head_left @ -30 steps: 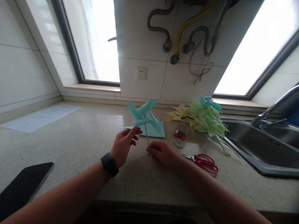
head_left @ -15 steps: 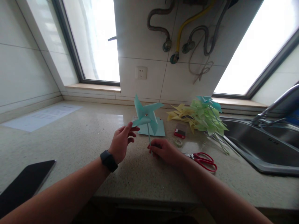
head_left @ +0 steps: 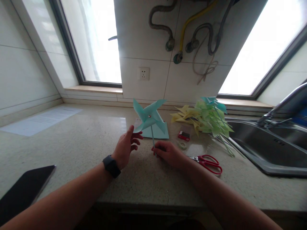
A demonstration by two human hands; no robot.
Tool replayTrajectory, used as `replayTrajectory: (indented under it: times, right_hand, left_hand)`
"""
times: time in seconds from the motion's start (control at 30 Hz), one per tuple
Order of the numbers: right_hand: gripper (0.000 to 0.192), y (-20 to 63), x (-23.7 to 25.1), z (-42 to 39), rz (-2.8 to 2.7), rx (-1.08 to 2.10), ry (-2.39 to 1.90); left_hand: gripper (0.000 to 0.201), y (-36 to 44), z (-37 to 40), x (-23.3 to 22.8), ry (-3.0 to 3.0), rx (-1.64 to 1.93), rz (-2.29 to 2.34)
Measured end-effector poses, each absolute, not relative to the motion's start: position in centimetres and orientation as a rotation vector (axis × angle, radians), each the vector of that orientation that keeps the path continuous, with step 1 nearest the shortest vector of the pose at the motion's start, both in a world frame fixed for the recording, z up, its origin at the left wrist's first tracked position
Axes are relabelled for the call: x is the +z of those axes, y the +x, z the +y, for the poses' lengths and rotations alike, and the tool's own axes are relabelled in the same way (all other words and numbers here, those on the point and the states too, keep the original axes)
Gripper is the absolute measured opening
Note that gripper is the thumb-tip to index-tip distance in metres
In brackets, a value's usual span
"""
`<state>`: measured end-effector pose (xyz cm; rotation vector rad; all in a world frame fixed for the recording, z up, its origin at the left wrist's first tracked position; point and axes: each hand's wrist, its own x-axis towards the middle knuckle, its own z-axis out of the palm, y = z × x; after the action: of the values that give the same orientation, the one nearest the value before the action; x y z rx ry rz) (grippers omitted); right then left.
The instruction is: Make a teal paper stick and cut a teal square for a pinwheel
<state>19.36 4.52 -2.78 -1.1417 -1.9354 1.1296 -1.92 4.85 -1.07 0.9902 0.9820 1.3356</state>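
A pale blue paper pinwheel (head_left: 153, 118) stands upright in front of me, its blades fixed by a small pin at the centre. My right hand (head_left: 165, 151) is closed around the lower part of its thin stick. Beside the lower left blade is my left hand (head_left: 127, 143), fingers apart and holding nothing; whether a fingertip brushes the blade I cannot tell. Behind the pinwheel lies a stack of light blue paper squares (head_left: 160, 132), partly hidden by the blades. Red-handled scissors (head_left: 208, 163) lie by my right forearm, their tips hidden behind it.
Finished yellow, green and blue pinwheels (head_left: 206, 118) lie in a pile near the sink (head_left: 249, 143). A small red-labelled box (head_left: 184, 134) and a tape roll (head_left: 182, 145) sit right of centre. A printed sheet (head_left: 43, 119) and a dark tablet (head_left: 26, 185) are on the left.
The pinwheel's blades have turned to a different angle about the pin. My left hand's fingers have spread slightly beside them; my right hand keeps its hold on the stick.
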Motion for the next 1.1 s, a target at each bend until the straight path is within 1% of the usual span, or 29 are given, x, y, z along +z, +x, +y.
replayTrajectory:
  times: [0.1, 0.2, 0.27, 0.43, 0.53, 0.67, 0.8, 0.97, 1.1]
  right_hand:
    - [0.025, 19.7, -2.9, 4.8, -1.912, 1.074, -1.161]
    - [0.023, 20.3, -3.0, 5.2, -1.890, 1.001, -1.191]
    - [0.023, 20.6, -3.1, 5.4, -1.882, 0.950, -1.212]
    - [0.023, 21.3, -3.2, 5.7, -1.894, 0.846, -1.258]
    - [0.028, 21.7, -3.5, 5.7, -1.886, 0.778, -1.269]
    - [0.031, 22.6, -3.4, 5.7, -1.813, 0.608, -1.282]
    - [0.032, 25.6, -1.8, 5.9, -1.686, 0.385, -1.331]
    - [0.032, 33.1, 1.6, 5.7, -1.464, 0.125, -1.511]
    - [0.032, 39.2, 4.1, 5.8, -1.349, -0.004, -1.705]
  left_hand:
    - [0.075, -2.2, 5.1, -1.8, 1.048, 1.314, 1.008]
    - [0.074, -2.0, 5.0, -2.7, 1.183, 1.271, 1.046]
    - [0.064, -1.7, 4.8, -3.1, 1.326, 1.224, 1.079]
    - [0.024, -1.1, 4.2, -3.4, 1.772, 1.062, 1.157]
    - [0.015, -0.9, 3.8, -3.4, 1.998, 0.979, 1.180]
    - [0.016, -0.8, 3.4, -3.1, 2.221, 0.908, 1.172]
    - [0.017, -0.8, 3.2, -2.9, 2.340, 0.860, 1.176]
    - [0.018, -0.9, 3.5, -3.1, 2.402, 0.820, 1.186]
    - [0.019, -0.8, 3.6, -3.2, 2.415, 0.808, 1.175]
